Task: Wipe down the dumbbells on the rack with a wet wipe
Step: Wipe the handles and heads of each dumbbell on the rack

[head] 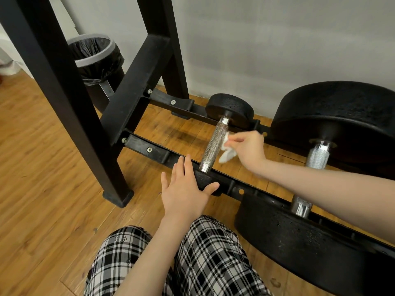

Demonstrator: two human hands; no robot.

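Small dumbbell lies across the two bottom rails of the black rack, just left of a much larger dumbbell. Right hand pinches a crumpled white wipe against the right side of the small dumbbell's knurled handle. Left hand, fingers straight and slightly spread, rests flat on its near head. Lined bin stands behind the rack's upright.

Dumbbell handle is shiny knurled metal, its ends rough matte black. Rack is matte black metal. Floor is glossy wood.
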